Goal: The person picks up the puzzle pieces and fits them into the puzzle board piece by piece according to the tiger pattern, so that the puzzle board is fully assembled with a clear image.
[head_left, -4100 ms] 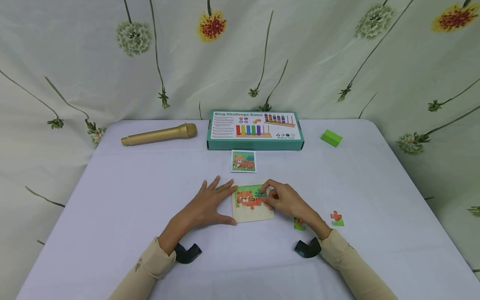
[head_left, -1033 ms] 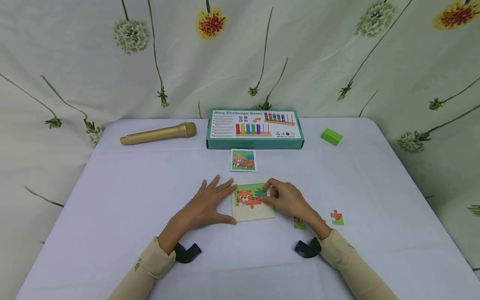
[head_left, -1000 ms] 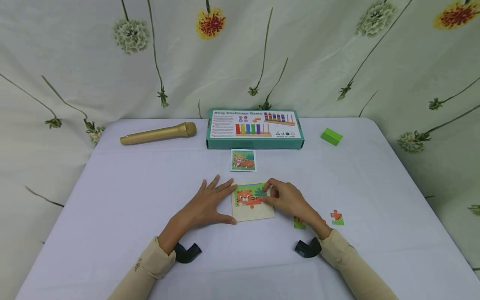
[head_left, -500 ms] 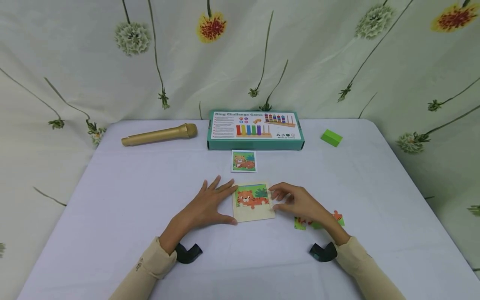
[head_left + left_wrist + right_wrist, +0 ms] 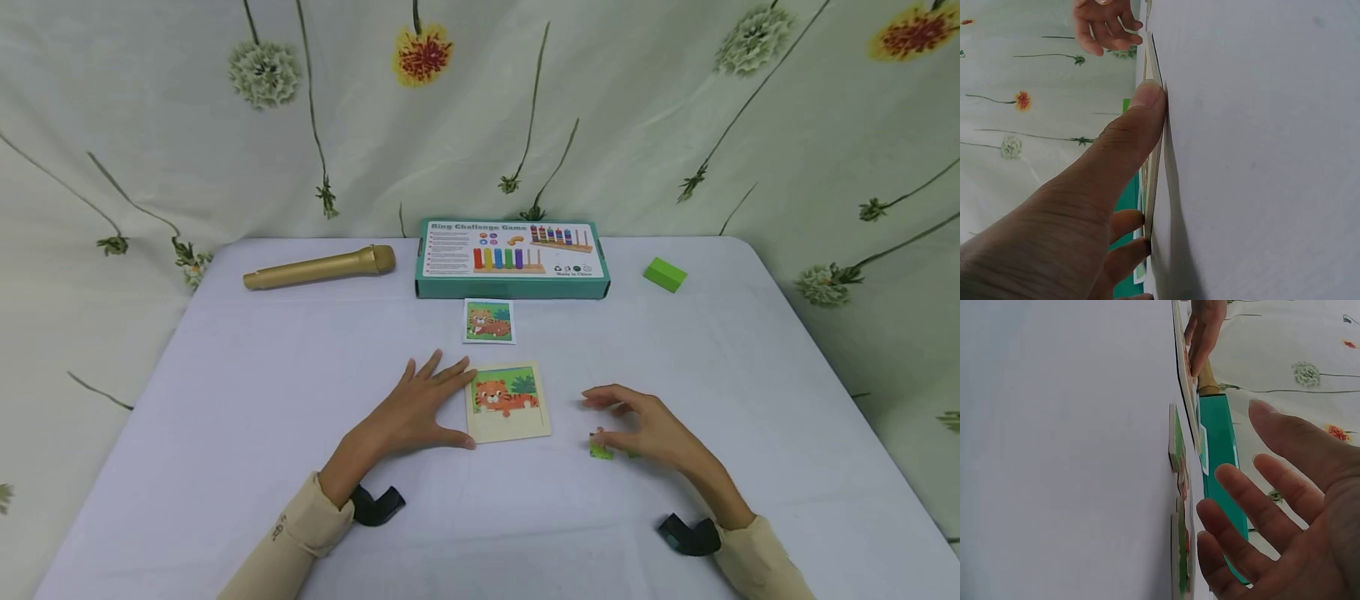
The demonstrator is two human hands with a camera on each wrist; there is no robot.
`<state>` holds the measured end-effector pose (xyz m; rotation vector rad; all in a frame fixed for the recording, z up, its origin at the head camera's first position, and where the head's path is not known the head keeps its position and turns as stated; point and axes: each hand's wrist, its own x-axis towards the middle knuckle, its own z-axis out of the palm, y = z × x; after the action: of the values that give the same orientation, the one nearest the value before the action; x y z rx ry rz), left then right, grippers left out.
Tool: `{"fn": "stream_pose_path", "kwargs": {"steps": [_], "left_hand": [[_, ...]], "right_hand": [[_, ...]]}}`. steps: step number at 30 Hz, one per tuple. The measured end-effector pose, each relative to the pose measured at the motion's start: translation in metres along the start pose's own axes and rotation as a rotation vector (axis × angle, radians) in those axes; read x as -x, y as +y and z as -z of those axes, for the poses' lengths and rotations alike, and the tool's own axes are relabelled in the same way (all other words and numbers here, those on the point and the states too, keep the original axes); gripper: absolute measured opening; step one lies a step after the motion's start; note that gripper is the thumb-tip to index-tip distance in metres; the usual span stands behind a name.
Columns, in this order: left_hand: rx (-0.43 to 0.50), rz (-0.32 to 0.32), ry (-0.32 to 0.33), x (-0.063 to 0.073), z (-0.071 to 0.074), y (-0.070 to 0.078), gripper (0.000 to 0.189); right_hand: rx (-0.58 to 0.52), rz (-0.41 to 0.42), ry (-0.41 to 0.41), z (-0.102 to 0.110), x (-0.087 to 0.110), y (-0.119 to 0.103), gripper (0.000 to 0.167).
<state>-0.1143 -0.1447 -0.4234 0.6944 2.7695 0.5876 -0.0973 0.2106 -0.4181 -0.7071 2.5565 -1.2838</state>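
Observation:
A wooden puzzle board lies mid-table, its upper part filled with a tiger picture and its lower strip bare wood. My left hand is spread at the board's left side, thumb and fingertips touching its edge, as the left wrist view also shows. My right hand holds nothing and hovers to the right of the board, fingers loosely bent. Beneath it lie loose puzzle pieces; one green puzzle piece shows by the thumb, while the others are mostly hidden. In the right wrist view, puzzle pieces lie flat below the fingers.
Behind the board lies a small tiger picture card. Farther back are a teal Ring Challenge Game box, a gold microphone at left and a green block at right. A flowered cloth hangs behind the table.
My right hand has let go of the puzzle piece at the board's right side and moved right and nearer, over the loose pieces. The left hand has stayed in place.

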Motion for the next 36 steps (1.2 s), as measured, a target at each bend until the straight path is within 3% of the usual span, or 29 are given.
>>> {"fn": "stream_pose_path", "kwargs": {"steps": [5,13,22,27,31,36], "left_hand": [[0.012,0.007,-0.005,0.000,0.001,0.001,0.102],[0.012,0.003,0.003,0.000,0.001,0.001,0.102],[0.011,0.007,0.001,0.000,0.000,0.000,0.102],[0.008,0.001,0.006,0.001,0.000,0.001,0.101],[0.009,0.000,0.007,0.001,0.000,0.002,0.101],[0.009,0.001,0.006,0.001,-0.001,0.001,0.101]], "right_hand": [[0.021,0.032,0.025,0.001,0.011,0.007,0.045],[0.038,-0.001,0.040,0.001,0.022,0.007,0.041],[0.116,0.008,0.011,-0.002,0.022,0.009,0.041],[0.135,0.063,0.003,-0.003,0.023,0.009,0.040],[0.208,0.098,-0.006,-0.005,0.022,0.009,0.039],[0.295,0.068,-0.019,-0.007,0.019,0.003,0.038]]}}
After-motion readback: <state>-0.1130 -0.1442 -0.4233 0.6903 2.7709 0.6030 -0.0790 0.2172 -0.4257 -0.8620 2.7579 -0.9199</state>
